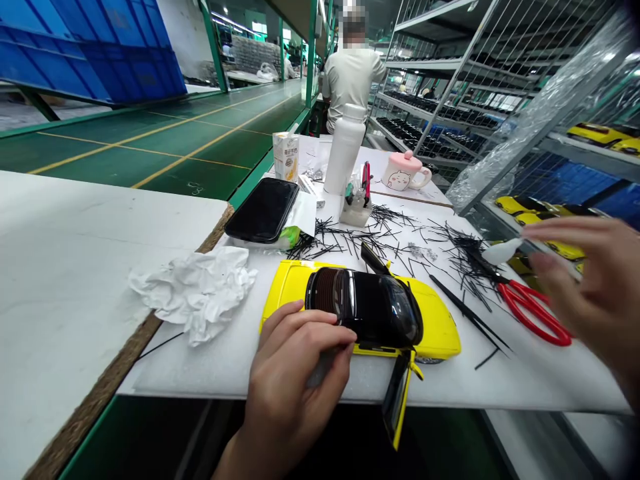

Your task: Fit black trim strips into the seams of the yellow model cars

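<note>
A yellow toy car (435, 313) with a black roof lies in front of me, both of its doors swung out. My left hand (300, 373) rests against its near side, fingertips pinched together by the roof edge; anything between them is too small to make out. Off to the right, my right hand (590, 287) is blurred, with a small white bottle (501, 252) with a narrow tip at its thumb and forefinger. Beneath that hand lie red-handled scissors (535, 313). Black tweezers (465, 310) lie between the scissors and the car.
Many thin black strips (345, 237) are scattered behind the car. Crumpled white paper (200, 290) and a phone (263, 209) lie left. Further back stand a white bottle (345, 150), a tool holder (356, 212) and a pink mug (403, 172). A person (353, 80) stands beyond.
</note>
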`<state>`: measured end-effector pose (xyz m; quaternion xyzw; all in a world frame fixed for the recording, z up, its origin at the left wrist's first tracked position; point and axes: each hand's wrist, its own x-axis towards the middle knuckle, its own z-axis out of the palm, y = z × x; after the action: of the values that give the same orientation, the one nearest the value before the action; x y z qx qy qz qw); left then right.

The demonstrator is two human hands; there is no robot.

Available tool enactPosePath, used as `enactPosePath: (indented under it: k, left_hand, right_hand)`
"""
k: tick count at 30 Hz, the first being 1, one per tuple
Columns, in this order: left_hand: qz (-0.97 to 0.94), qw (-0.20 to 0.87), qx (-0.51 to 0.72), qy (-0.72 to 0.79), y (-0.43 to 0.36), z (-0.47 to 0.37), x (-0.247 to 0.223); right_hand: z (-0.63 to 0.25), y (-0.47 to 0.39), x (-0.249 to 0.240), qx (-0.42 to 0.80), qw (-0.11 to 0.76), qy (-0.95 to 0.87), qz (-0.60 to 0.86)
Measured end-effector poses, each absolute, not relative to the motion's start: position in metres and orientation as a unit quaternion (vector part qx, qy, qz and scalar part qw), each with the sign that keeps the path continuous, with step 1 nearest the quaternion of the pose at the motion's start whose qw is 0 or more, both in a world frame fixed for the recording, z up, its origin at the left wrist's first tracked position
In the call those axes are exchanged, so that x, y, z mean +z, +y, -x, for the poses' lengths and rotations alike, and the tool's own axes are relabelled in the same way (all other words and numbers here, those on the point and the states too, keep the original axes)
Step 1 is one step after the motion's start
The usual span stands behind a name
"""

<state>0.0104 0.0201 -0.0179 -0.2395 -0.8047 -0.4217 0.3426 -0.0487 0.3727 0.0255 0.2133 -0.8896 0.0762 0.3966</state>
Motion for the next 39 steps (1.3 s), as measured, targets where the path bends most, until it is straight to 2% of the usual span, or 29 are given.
enactPosePath:
  k: [3,7,15,22,25,29,31,33,36,39]
  left_hand:
    - [0.237,0.339,-0.418,-0.809,0.019,-0.011,-0.018]
    - [0.237,0.340,-0.413,-0.811,0.018,-0.012,-0.018]
    - [0.250,0.337,-0.420,-0.805,0.019,-0.011,-0.017]
    - [0.254,0.336,-0.413,-0.807,0.017,-0.011,-0.018]
    - [0.256,0.331,-0.416,-0.808,0.016,-0.012,-0.019]
    - [0.259,0.328,-0.402,-0.815,0.013,-0.011,-0.020]
    - [0.267,0.328,-0.392,-0.817,0.012,-0.009,-0.021]
    - [0.277,0.329,-0.380,-0.819,0.010,-0.007,-0.021]
    - [0.284,0.335,-0.362,-0.823,0.010,-0.006,-0.020]
    - [0.282,0.339,-0.356,-0.824,0.015,-0.006,-0.016]
  right_hand:
    - [0.024,0.306,0.034,-0.031,0.326,-0.818,-0.473]
    - [0.027,0.264,0.027,-0.043,0.256,-0.797,-0.546]
    - [0.029,0.274,0.025,-0.080,0.258,-0.788,-0.553]
    - [0.025,0.275,0.018,-0.050,0.261,-0.777,-0.571]
    - [0.025,0.286,0.023,-0.036,0.292,-0.763,-0.575]
    - [0.026,0.316,0.042,0.062,0.392,-0.799,-0.453]
    - [0.024,0.332,0.051,0.081,0.403,-0.840,-0.353]
    - [0.020,0.344,0.054,0.041,0.395,-0.867,-0.301]
    - [0.015,0.354,0.043,-0.024,0.315,-0.902,-0.294]
    - [0.015,0.360,0.016,0.007,0.146,-0.960,-0.239]
